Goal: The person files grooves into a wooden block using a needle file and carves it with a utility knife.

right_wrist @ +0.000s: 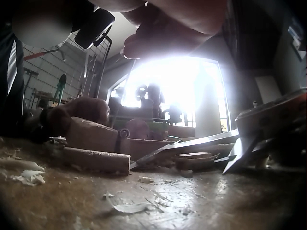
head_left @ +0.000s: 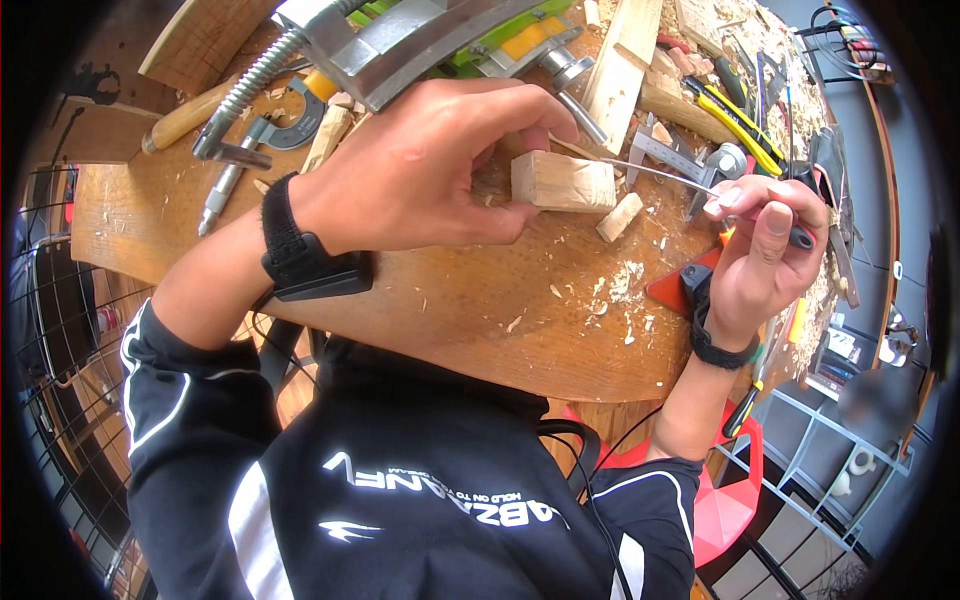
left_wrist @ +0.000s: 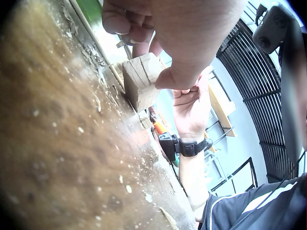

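My left hand [head_left: 430, 165] grips a squared wooden block [head_left: 565, 182] by its left end, thumb at the near side and fingers behind. The left wrist view shows the thumb against the cracked face of the block [left_wrist: 141, 79], which sits low over the bench. In the head view my right hand [head_left: 765, 245] holds a tool with a thin metal shaft [head_left: 665, 175] and a dark handle end. Its shaft points left toward the block's far edge; what kind of tool it is I cannot tell. A small wooden offcut [head_left: 620, 217] lies beside the block.
A metal vise [head_left: 400, 50] stands behind the left hand, with a micrometer [head_left: 290, 125] to its left. A caliper [head_left: 665, 152], yellow-handled tool [head_left: 738, 128], wood strips and shavings crowd the back right. Curled shavings [head_left: 625, 285] lie on the wooden bench [head_left: 450, 310] near the front.
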The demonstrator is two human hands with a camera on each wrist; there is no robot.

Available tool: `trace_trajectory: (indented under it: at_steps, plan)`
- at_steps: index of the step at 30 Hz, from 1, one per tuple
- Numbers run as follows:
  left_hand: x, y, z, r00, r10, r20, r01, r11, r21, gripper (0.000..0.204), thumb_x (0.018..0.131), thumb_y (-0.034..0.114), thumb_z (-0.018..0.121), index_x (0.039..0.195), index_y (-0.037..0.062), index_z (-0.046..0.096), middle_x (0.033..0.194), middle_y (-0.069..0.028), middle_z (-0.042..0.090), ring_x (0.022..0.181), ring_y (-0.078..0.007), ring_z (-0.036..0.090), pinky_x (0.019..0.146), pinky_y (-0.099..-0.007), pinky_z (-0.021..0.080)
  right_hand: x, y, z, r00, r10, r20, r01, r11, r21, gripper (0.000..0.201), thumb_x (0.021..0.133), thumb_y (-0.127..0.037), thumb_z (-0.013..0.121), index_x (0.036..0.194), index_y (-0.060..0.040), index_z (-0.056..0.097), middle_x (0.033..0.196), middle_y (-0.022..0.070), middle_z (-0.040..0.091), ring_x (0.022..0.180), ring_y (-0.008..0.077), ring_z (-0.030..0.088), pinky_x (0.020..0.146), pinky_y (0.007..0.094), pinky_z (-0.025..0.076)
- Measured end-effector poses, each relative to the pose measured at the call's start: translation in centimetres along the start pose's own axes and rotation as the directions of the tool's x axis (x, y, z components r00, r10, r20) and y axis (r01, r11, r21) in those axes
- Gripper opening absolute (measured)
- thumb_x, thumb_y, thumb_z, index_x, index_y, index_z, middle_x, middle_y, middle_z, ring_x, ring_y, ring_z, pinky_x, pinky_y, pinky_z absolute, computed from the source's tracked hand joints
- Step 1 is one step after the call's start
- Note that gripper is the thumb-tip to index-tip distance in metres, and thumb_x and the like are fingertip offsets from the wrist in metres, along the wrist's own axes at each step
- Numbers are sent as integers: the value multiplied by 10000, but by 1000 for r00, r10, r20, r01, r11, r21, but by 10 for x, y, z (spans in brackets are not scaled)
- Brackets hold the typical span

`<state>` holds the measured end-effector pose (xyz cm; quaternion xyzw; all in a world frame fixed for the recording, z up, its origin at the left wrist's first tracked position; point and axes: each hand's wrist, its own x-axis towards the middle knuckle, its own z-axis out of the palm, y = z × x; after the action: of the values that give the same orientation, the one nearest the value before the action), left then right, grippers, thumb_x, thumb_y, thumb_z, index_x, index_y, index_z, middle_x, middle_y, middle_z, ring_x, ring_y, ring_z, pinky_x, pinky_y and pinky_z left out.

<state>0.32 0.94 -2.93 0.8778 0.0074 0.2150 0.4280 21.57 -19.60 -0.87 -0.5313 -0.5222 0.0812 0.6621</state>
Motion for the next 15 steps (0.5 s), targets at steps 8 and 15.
trace_trajectory:
  at_steps: [8, 15]
  plan:
    - [0, 1, -1, 1000, 1, 3, -1, 1000, 3, 571, 678, 16, 823, 1222, 73, 658, 964, -16, 634, 612, -97, 470, 543, -247, 423, 1, 0, -1, 999, -25, -31, 27, 998, 58, 216, 1039, -171, 641, 1138, 2, 558, 806, 142, 659, 733, 212, 627, 702, 342, 526]
    - [0, 2, 0, 1000, -18, 2, 18, 1000, -5, 566, 680, 19, 822, 1219, 74, 659, 963, -18, 637, 611, -96, 471, 543, -244, 423, 0, 1, -2, 999, -34, 22, 34, 999, 9, 243, 1041, -194, 638, 1155, 0, 546, 803, 142, 657, 736, 211, 625, 714, 357, 524]
